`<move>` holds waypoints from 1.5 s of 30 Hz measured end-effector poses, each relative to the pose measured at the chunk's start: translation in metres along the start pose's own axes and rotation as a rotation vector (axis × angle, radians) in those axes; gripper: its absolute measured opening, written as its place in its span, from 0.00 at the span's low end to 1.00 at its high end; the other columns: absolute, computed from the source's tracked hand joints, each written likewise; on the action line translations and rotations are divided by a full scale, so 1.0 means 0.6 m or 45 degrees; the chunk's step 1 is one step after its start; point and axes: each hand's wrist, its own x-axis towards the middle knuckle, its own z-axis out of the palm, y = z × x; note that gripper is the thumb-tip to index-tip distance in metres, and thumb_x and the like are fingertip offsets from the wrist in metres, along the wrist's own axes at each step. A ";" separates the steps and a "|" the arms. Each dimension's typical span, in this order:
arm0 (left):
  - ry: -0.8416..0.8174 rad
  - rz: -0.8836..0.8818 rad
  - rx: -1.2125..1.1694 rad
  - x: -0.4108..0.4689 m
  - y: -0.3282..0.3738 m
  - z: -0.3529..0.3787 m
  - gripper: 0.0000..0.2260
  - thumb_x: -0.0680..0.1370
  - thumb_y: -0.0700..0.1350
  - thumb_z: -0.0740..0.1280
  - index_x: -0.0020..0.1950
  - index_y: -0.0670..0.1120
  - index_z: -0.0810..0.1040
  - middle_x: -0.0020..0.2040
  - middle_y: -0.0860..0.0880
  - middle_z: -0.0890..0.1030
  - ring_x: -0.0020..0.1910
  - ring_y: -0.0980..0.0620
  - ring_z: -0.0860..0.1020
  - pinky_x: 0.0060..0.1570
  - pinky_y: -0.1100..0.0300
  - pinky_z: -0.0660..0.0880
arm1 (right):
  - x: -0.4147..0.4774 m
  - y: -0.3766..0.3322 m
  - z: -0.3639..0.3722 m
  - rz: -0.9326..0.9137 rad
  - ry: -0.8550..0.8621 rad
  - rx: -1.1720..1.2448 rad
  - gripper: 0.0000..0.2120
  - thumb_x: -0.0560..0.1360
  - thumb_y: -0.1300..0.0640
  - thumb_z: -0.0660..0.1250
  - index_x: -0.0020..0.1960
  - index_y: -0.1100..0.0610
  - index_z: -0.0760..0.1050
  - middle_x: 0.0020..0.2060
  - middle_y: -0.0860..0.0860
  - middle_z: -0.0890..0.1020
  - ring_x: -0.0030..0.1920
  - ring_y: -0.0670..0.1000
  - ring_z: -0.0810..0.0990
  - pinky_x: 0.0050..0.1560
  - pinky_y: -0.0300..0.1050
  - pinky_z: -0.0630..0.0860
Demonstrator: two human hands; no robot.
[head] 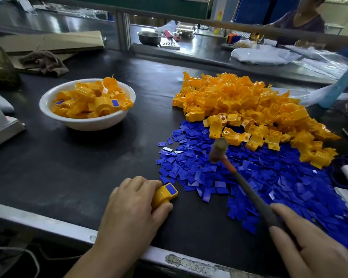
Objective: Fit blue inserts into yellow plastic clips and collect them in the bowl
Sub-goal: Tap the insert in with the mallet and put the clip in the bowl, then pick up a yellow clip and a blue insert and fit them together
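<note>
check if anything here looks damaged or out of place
Mainly the bench's front edge has a flaked, pitted patch. The bowl is heaped above its rim, so clips could spill.

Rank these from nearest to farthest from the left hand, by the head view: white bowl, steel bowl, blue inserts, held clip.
1. Clip: gripped in the left hand itself, at the table's near edge.
2. Blue inserts: the pile starts just right of that hand.
3. White bowl: farther back, to the left.
4. Steel bowl: far back, on the next bench.
</note>
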 end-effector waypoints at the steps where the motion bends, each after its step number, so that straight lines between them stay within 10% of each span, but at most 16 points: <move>1: -0.001 -0.008 -0.035 0.000 0.000 -0.002 0.19 0.68 0.61 0.65 0.52 0.52 0.81 0.43 0.56 0.78 0.44 0.51 0.76 0.43 0.55 0.74 | 0.006 0.013 0.000 0.030 0.057 -0.040 0.18 0.66 0.57 0.73 0.56 0.49 0.79 0.35 0.42 0.76 0.29 0.35 0.69 0.29 0.28 0.64; 6: 0.186 -0.038 -0.152 0.050 -0.017 -0.042 0.22 0.70 0.61 0.65 0.58 0.51 0.80 0.47 0.56 0.79 0.48 0.52 0.76 0.48 0.55 0.74 | 0.063 0.087 0.015 0.085 0.215 -0.249 0.22 0.67 0.63 0.71 0.59 0.51 0.75 0.35 0.48 0.75 0.32 0.53 0.75 0.28 0.52 0.75; 12: 0.587 -0.124 0.213 0.216 -0.096 -0.133 0.23 0.74 0.56 0.65 0.61 0.42 0.79 0.56 0.39 0.80 0.55 0.36 0.75 0.55 0.43 0.72 | 0.125 0.153 0.021 0.088 0.185 -0.400 0.21 0.68 0.58 0.69 0.58 0.46 0.70 0.35 0.44 0.70 0.33 0.48 0.72 0.33 0.51 0.74; 19: 0.390 -0.427 0.437 0.326 -0.164 -0.156 0.24 0.78 0.55 0.62 0.69 0.42 0.70 0.64 0.36 0.75 0.61 0.34 0.71 0.57 0.41 0.69 | 0.142 0.148 0.014 0.128 -0.007 -0.536 0.18 0.70 0.52 0.70 0.59 0.47 0.74 0.39 0.45 0.75 0.39 0.49 0.75 0.40 0.47 0.74; 24: 0.469 -0.089 0.321 0.255 -0.102 -0.110 0.27 0.74 0.57 0.61 0.63 0.38 0.75 0.60 0.35 0.77 0.57 0.33 0.73 0.53 0.40 0.70 | 0.180 0.105 0.002 0.010 0.012 -0.542 0.22 0.73 0.45 0.67 0.65 0.48 0.72 0.51 0.46 0.78 0.51 0.49 0.75 0.48 0.46 0.75; 34: -0.225 0.231 0.095 0.084 0.029 0.015 0.28 0.63 0.67 0.63 0.52 0.51 0.84 0.53 0.53 0.83 0.52 0.53 0.83 0.43 0.56 0.79 | 0.407 -0.002 0.078 -0.191 -0.056 -0.555 0.27 0.76 0.48 0.62 0.74 0.48 0.59 0.70 0.52 0.69 0.66 0.57 0.70 0.60 0.53 0.73; 36: -0.370 0.100 0.214 0.086 0.037 0.017 0.35 0.66 0.70 0.62 0.66 0.52 0.76 0.69 0.49 0.73 0.67 0.51 0.73 0.59 0.48 0.74 | 0.420 0.000 0.095 -0.233 -0.060 -0.599 0.25 0.76 0.52 0.62 0.72 0.48 0.63 0.67 0.52 0.72 0.62 0.58 0.73 0.56 0.53 0.74; 39: -0.604 -0.017 0.218 0.090 0.035 0.037 0.43 0.70 0.75 0.50 0.78 0.55 0.42 0.78 0.52 0.36 0.77 0.53 0.37 0.74 0.53 0.39 | 0.418 0.009 0.107 -0.297 0.030 -0.611 0.19 0.75 0.57 0.61 0.65 0.48 0.72 0.57 0.50 0.78 0.53 0.56 0.76 0.50 0.52 0.74; 45: -0.381 -0.062 0.179 0.141 0.008 0.045 0.46 0.67 0.76 0.42 0.78 0.52 0.39 0.78 0.51 0.37 0.76 0.55 0.36 0.72 0.55 0.36 | 0.403 0.030 0.103 -0.294 0.090 -0.469 0.09 0.76 0.59 0.59 0.53 0.54 0.76 0.45 0.52 0.75 0.46 0.54 0.73 0.44 0.49 0.71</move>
